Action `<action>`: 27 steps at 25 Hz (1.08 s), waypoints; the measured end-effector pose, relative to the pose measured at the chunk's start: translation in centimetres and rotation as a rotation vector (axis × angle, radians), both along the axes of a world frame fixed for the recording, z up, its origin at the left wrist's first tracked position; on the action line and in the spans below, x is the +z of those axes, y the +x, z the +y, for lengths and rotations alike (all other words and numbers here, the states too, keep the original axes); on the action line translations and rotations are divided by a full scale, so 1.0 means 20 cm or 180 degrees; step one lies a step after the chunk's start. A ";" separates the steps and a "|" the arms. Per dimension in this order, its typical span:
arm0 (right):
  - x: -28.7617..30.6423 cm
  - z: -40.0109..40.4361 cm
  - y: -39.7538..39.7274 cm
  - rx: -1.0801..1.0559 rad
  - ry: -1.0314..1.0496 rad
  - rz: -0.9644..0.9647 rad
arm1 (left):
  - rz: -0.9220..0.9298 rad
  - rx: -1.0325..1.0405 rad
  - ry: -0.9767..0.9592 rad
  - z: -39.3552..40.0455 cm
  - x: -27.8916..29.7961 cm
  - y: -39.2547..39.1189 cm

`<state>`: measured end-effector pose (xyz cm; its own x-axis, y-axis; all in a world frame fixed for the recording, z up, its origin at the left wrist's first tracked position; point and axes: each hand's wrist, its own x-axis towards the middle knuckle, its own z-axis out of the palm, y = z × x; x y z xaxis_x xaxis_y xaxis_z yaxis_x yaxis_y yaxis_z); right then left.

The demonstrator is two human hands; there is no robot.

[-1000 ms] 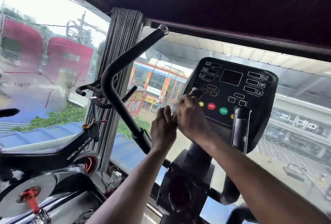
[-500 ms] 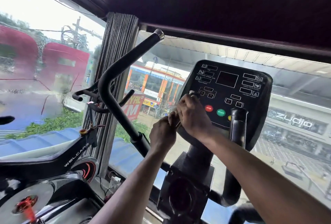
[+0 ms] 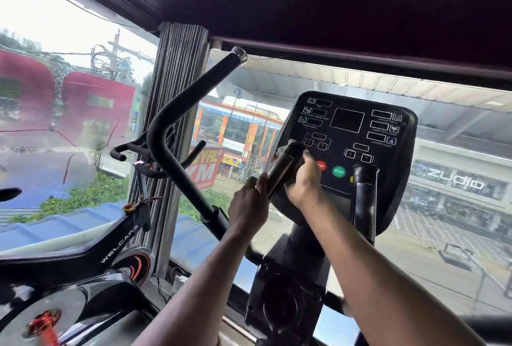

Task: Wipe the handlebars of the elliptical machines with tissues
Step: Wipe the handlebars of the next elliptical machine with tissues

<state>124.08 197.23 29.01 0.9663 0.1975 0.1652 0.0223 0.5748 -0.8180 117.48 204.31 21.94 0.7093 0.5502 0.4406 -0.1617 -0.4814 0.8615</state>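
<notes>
Gym window [image 3: 457,193]; hands [image 3: 249,204] on handlebar [image 3: 282,168]

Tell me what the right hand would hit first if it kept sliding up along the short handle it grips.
Likely the black console panel: the right hand grips the short metal handle, whose black top end lies just before the panel's arrow buttons. Depth is unclear.

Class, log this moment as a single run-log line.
left hand: grips short handlebar low | right hand: grips it higher, tissue near top | long handlebar: untouched
</notes>
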 end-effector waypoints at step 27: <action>0.09 -0.27 -0.01 -0.1066 -0.4906 -0.5507 | -0.0796 0.0174 -0.0295 -0.05 -0.03 -0.03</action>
<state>123.89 191.81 30.84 0.1596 0.8514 0.4996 0.8373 -0.3848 0.3883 116.88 203.24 21.40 0.5529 0.6309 0.5443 -0.3509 -0.4161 0.8389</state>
